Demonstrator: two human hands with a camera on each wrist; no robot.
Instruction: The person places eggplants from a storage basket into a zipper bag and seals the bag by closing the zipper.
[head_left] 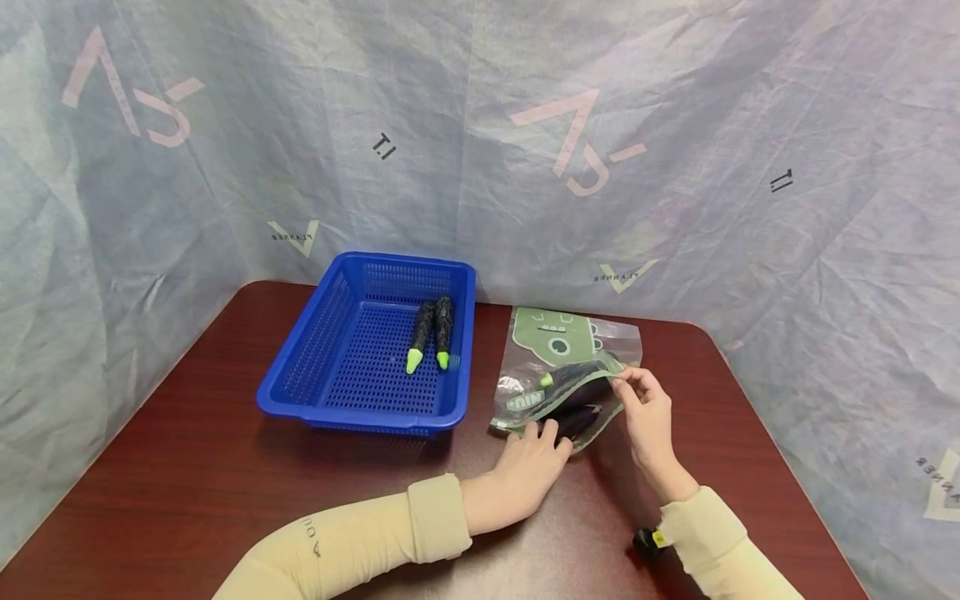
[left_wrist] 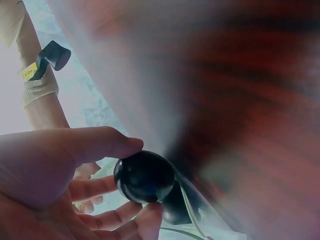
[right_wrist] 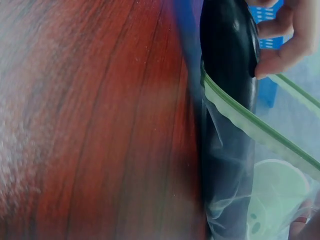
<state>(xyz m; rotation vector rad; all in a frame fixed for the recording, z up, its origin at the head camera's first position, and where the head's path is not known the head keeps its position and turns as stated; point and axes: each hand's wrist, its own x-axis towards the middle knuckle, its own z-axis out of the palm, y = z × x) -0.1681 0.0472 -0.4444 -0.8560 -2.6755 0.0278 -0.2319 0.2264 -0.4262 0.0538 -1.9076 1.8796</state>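
Observation:
A clear zip bag (head_left: 617,337) with a green cartoon print lies on the table, its mouth gaping toward me. My left hand (head_left: 525,475) grips the rounded end of a dark, glossy eggplant (right_wrist: 227,40) between thumb and fingers. The eggplant's other part lies inside the bag, behind the green zip strip (right_wrist: 250,120). At the right of the mouth, my right hand (head_left: 648,417) pinches the bag's edge between thumb and fingers. A dark vegetable with a bright green tip (head_left: 546,380) shows through the plastic, farther inside the bag.
Left of the bag stands a blue perforated basket (head_left: 360,419). Along its right side lie two dark, long vegetables (head_left: 443,329) with bright green tips. A printed grey cloth (head_left: 450,167) hangs behind the brown table (head_left: 187,467).

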